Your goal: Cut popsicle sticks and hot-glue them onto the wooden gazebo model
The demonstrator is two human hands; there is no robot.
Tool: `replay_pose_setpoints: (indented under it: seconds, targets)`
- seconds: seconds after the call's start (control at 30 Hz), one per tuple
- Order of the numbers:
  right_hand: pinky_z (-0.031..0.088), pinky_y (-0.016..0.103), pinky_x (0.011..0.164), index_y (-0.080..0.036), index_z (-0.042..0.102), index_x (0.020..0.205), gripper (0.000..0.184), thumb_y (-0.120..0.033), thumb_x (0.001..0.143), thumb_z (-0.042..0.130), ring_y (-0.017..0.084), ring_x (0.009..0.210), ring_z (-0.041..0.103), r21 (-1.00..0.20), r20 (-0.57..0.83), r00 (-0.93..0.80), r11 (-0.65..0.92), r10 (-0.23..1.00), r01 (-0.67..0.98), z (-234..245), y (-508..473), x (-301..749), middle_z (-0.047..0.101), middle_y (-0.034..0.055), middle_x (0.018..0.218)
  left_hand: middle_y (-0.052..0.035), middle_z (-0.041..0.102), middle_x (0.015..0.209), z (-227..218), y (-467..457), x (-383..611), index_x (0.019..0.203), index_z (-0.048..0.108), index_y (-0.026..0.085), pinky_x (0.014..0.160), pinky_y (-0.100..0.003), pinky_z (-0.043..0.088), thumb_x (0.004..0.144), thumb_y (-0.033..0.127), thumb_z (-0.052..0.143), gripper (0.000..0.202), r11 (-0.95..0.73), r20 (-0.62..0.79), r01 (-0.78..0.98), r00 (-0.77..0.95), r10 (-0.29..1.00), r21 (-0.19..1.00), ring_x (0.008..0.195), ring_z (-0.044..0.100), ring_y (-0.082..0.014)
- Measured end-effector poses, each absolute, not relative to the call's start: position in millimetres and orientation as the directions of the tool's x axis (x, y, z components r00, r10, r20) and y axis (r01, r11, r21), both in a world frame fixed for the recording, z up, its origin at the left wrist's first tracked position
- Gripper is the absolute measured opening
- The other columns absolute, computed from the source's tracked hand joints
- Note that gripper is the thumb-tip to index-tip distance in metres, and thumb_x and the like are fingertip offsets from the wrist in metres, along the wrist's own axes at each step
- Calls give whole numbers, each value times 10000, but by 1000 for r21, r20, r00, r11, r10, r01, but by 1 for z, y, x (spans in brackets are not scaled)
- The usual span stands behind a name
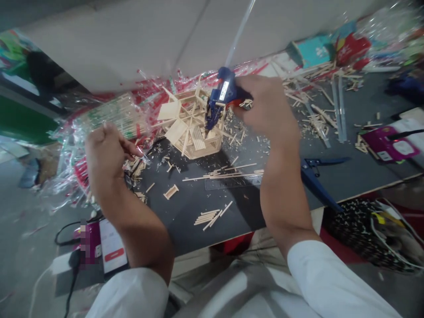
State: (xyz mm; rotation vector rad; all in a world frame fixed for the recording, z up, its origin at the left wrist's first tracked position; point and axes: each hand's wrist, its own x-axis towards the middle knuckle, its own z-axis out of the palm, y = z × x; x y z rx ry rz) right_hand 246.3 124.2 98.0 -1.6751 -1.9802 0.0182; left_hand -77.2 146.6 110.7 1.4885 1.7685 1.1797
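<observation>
My right hand (266, 104) grips a blue hot glue gun (225, 90), its nozzle pointing down at the model. A long clear glue stick (240, 35) rises out of the gun's back. Beneath the nozzle stands a model built of thin wooden sticks (192, 126), many-sided, with square stick panels and spokes meeting in the middle. The nozzle seems to touch its near right part. Left of the model, my left hand (107, 150) is closed with its fingertips pinched; a bit of clear plastic shows by them, but what they hold is unclear.
Crumpled clear plastic with bundled sticks (114, 115) lies left. Loose sticks (208, 217), a small stick frame (171, 191) and a clear ruler (225, 182) lie in front. Blue cutters (318, 181) and a purple box (387, 143) are right; a phone (113, 245) is lower left.
</observation>
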Motion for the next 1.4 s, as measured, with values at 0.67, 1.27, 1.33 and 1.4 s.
replay_pose_setpoints:
  seconds: [0.67, 1.27, 1.33, 1.4]
  targets:
    - [506, 431, 785, -277, 616, 1027, 235, -187, 812, 643, 322, 926, 676, -239, 465, -166, 304, 870, 922, 86, 134, 251, 740, 90, 1031, -74, 759, 754, 108, 151, -73, 687, 534, 249, 533, -330, 483, 757, 262, 615, 108, 43, 91, 553, -213, 973, 832, 602, 683, -187]
    - [514, 439, 836, -277, 618, 1011, 217, -159, 830, 640, 324, 1008, 692, -246, 422, -133, 255, 897, 935, 91, 131, 246, 740, 84, 1066, -79, 769, 758, 109, 146, -77, 835, 745, 136, 511, -246, 479, 694, 283, 621, 239, -9, 168, 656, -180, 969, 755, 617, 706, -176]
    - [517, 446, 850, -275, 615, 1010, 195, -174, 844, 634, 332, 1027, 692, -239, 407, -132, 245, 904, 939, 93, 131, 246, 742, 92, 1085, -64, 763, 739, 110, 144, -75, 827, 747, 141, 517, -247, 476, 671, 292, 629, 247, -16, 167, 646, -173, 971, 764, 612, 699, -169]
    - [518, 448, 865, -277, 611, 1011, 198, -177, 842, 632, 335, 1044, 691, -243, 396, -132, 242, 909, 939, 94, 131, 245, 743, 97, 1104, -44, 741, 693, 111, 143, -74, 796, 747, 159, 525, -256, 466, 646, 302, 647, 230, -30, 176, 644, -164, 971, 764, 605, 689, -169]
